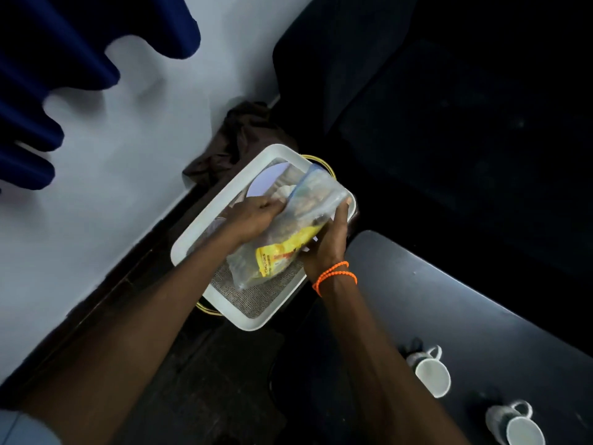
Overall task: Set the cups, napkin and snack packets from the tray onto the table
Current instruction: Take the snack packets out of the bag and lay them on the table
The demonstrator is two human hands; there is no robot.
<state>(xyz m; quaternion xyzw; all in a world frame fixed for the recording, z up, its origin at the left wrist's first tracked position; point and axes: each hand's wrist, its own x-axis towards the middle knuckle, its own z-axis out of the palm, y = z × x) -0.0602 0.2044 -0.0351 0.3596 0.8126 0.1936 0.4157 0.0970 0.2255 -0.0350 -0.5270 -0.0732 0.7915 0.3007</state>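
A white rectangular tray (205, 224) with a woven mat inside sits on a low stand. Over it both hands hold a clear snack packet (285, 236) with a yellow label. My left hand (256, 213) grips the packet's upper left side. My right hand (333, 239), with orange bead bracelets at the wrist, clasps its right edge. A pale round plate (264, 181) and other items lie in the tray's far end, mostly hidden behind the packet. Two white cups (430, 370) (516, 425) stand on the dark table (449, 284) at the right.
A brown cloth (237, 139) lies bunched behind the tray against the pale wall. A dark seat (449, 123) fills the upper right. Blue curtain folds (48, 75) hang at the upper left. The floor below the tray is dark.
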